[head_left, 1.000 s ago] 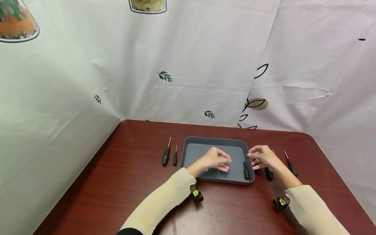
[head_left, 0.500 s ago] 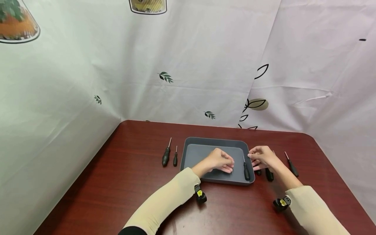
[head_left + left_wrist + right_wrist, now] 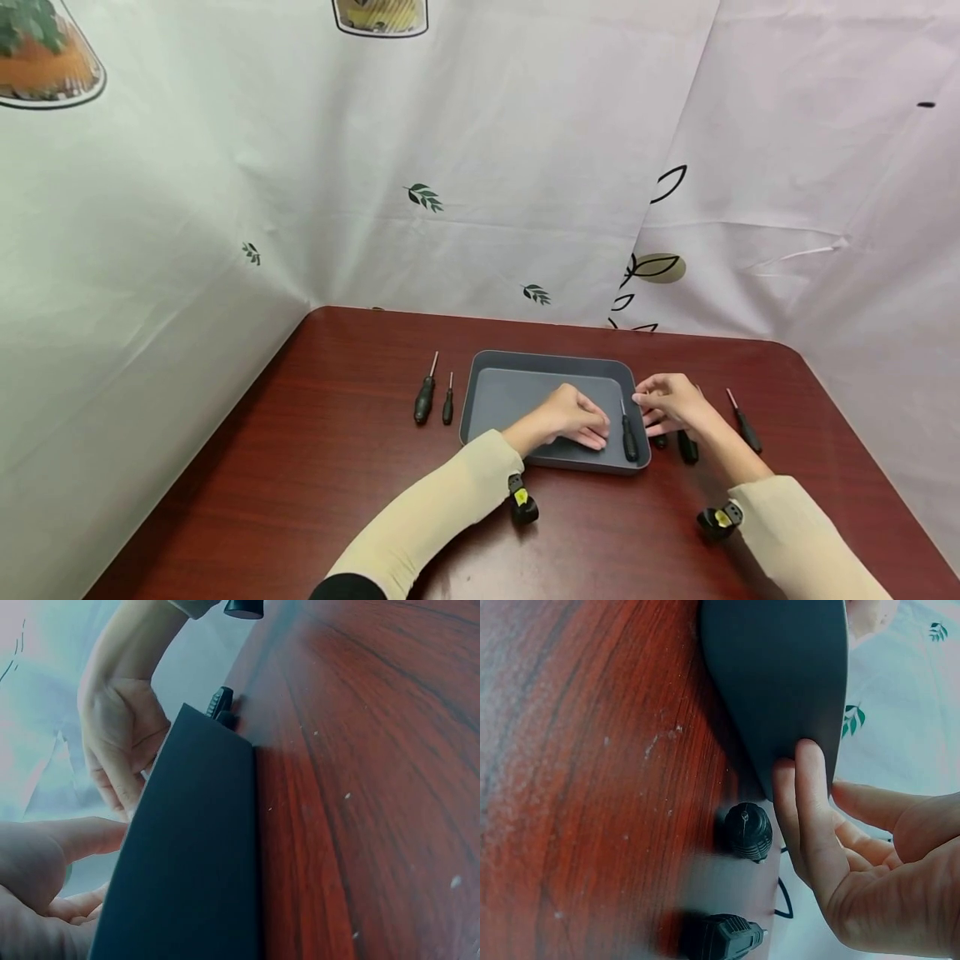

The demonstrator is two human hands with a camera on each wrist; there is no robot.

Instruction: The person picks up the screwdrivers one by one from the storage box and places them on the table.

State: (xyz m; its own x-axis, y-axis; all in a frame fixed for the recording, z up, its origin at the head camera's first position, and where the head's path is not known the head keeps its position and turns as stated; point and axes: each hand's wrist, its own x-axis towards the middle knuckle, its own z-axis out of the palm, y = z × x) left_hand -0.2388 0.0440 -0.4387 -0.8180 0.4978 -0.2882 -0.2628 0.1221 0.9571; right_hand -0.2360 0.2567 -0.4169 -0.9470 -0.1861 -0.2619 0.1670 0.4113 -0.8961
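Note:
A grey rectangular tray lies on the table with a black-handled screwdriver inside, along its right wall. Over the tray floor, just left of that screwdriver, is my left hand, its fingers loosely bent and nothing between them. My right hand pinches the tray's right rim; in the right wrist view its long fingers lie against the outer wall, while the thumb is at the rim. The left wrist view shows the tray's front wall hiding part of the left fingers.
To the tray's left lie a larger screwdriver and a smaller screwdriver. On the right, a screwdriver handle and another handle are partly under the right hand, with a further screwdriver beyond. White cloth hangs behind the table.
My left hand has moved right and slightly toward the near side across the tray, closer to the screwdriver in it. The right hand stays at the rim and the tray has not shifted.

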